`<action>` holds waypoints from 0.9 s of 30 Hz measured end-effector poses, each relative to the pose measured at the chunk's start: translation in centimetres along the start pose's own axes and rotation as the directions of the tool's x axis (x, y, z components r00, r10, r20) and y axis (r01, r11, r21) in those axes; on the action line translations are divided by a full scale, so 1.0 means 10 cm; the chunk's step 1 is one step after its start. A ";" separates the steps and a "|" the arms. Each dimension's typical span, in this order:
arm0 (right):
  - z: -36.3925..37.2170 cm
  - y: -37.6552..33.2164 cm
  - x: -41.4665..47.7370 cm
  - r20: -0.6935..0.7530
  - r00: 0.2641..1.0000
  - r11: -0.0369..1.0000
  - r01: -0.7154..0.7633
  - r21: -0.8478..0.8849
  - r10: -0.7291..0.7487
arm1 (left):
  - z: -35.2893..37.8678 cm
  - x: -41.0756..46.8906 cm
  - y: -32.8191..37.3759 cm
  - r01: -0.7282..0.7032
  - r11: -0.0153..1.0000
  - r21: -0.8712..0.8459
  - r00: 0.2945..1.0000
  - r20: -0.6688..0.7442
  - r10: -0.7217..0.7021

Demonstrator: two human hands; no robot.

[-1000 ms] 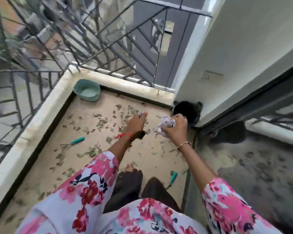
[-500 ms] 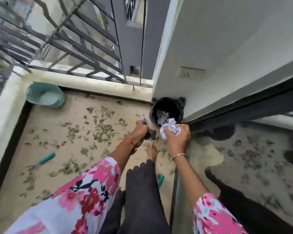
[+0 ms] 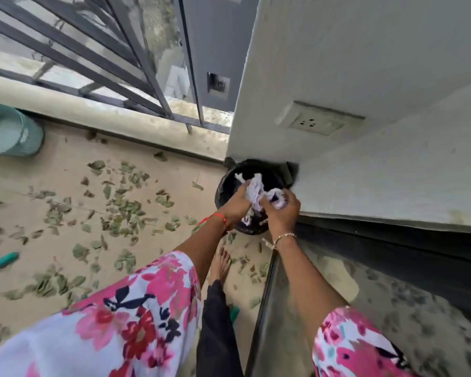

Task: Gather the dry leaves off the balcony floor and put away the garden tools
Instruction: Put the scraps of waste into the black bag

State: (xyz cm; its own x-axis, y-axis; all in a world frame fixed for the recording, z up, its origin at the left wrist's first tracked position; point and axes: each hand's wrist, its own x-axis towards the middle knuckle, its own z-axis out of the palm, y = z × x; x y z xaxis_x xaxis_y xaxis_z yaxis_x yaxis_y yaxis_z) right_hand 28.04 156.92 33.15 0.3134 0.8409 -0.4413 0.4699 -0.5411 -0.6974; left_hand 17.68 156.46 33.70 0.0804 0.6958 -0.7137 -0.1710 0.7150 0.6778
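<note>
my left hand [image 3: 235, 204] and right hand [image 3: 280, 210] both clutch a crumpled white wad [image 3: 256, 190] over the black bin [image 3: 227, 183] in the far corner, so little looks done: dry leaves [image 3: 125, 210] litter the floor [image 3: 65, 175] left of it and a teal-handled tool [image 3: 0, 263] (left edge) lies unstowed.

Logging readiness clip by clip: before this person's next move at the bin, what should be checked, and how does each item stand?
1. Grip: left hand and right hand both grip the white wad: ok.
2. Wad over the mouth of the black bin: ok.
3. Room inside the bin: cannot tell, hands and wad hide it.
4. All dry leaves gathered: not ok, many lie scattered on the balcony floor.
5. The teal-handled tool put away: not ok, it lies on the floor at the left.
</note>
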 end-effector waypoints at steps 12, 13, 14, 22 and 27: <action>-0.26 -0.43 -0.11 0.138 0.990 0.963 0.027 -0.268 0.011 | -0.18 -0.27 0.26 0.121 0.917 0.379 0.993 -0.055 -0.109; -0.25 -0.51 -0.19 0.178 0.984 0.954 0.064 -0.294 -0.011 | -0.22 -0.36 0.33 0.119 0.907 0.405 0.993 -0.064 -0.102; -0.24 -0.60 -0.29 0.225 0.974 0.941 0.100 -0.324 -0.026 | -0.27 -0.46 0.40 0.117 0.894 0.432 0.993 -0.078 -0.092; 0.08 -1.72 -1.39 0.672 0.719 0.724 0.558 -0.407 -0.177 | -1.17 -1.78 0.92 0.111 0.779 0.617 0.960 -0.270 0.077; 0.47 -2.29 -2.29 0.833 0.514 0.482 0.794 -0.371 -0.204 | -1.88 -2.84 0.81 0.184 0.795 0.578 0.894 -0.435 0.109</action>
State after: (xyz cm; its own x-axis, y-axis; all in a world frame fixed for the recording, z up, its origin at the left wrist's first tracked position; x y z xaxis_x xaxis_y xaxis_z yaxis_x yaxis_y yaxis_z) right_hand 6.22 150.06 56.57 -0.6224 0.5520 -0.5548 0.7817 0.4026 -0.4764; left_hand -4.45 141.25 56.18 -0.3740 0.6706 -0.6406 0.4469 0.7356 0.5091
